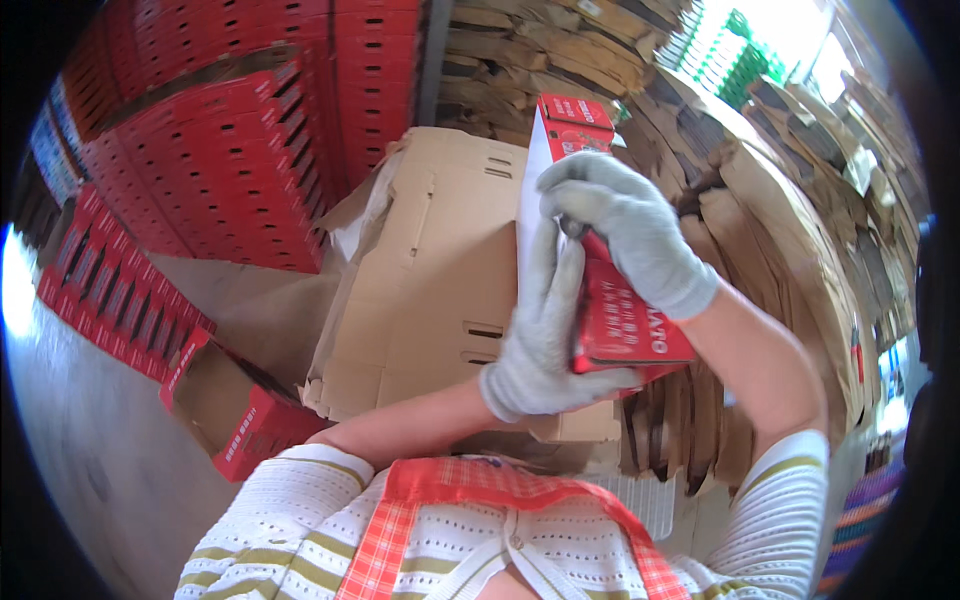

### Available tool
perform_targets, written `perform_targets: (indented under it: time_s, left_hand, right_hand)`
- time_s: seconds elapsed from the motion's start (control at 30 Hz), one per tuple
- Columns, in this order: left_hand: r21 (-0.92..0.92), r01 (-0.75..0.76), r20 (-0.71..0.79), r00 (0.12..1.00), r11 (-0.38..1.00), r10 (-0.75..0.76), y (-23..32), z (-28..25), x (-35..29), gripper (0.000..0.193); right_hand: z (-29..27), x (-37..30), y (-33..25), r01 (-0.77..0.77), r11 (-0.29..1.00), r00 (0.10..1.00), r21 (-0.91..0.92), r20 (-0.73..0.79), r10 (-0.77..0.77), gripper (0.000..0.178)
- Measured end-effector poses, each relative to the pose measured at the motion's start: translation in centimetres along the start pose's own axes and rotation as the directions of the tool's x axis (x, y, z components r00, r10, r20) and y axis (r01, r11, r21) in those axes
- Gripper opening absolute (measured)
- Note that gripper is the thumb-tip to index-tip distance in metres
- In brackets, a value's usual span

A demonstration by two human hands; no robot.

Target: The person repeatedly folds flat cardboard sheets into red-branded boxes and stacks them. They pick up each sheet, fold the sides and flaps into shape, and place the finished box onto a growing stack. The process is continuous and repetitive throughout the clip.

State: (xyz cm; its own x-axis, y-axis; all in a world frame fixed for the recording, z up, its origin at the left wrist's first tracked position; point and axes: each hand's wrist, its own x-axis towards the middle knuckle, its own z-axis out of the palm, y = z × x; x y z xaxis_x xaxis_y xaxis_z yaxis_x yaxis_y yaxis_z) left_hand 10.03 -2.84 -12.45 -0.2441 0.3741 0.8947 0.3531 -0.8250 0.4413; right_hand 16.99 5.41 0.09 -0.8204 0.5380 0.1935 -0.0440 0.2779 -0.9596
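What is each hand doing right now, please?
Left hand: closed on the red carton, gripping its lower edge.
Right hand: closed on the same red carton, higher up.

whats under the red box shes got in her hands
Under the red box lies a pile of flattened brown cardboard sheets, with more stacked on edge to the right. The left hand cups its lower edge and the right hand grips it higher up. Its underside and inside are hidden.
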Motion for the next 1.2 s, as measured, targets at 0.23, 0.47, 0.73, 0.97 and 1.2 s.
perform_targets:
  time_s: [0.23, 0.47, 0.73, 0.97, 1.2]
  left_hand:
    - [0.325, 0.357, 0.014, 0.924, 0.876, -0.382, 1.3, -17.0, -5.6, 0.054]
    - [0.649, 0.759, -0.554, 0.434, -0.043, -0.711, 7.2, -26.2, -26.2, 0.048]
    - [0.704, 0.636, -0.682, 0.478, -0.318, -0.554, 6.6, -35.3, -42.5, 0.065]
    - [0.613, 0.698, -0.718, 0.297, -0.371, -0.629, 2.9, -41.9, -45.9, 0.039]
    - [0.692, 0.64, -0.412, -0.03, -0.334, -0.911, 5.1, -44.2, -44.8, 0.034]
  right_hand:
    - [1.8, -4.5, 5.0, 0.128, 0.949, 0.98, -0.287, 0.186, -0.076, 0.066]
    - [11.8, -1.4, 15.9, 0.36, 0.417, 0.863, -0.835, 0.468, 0.192, 0.1]
    - [32.5, 8.6, 15.8, 0.831, 0.34, 0.427, -0.44, 0.897, 0.118, 0.095]
    - [53.3, 11.1, 28.3, 0.907, 0.386, 0.165, -0.167, 0.985, 0.038, 0.077]
    - [59.0, 8.5, 35.3, 0.9, 0.31, 0.164, -0.308, 0.896, 0.413, 0.067]
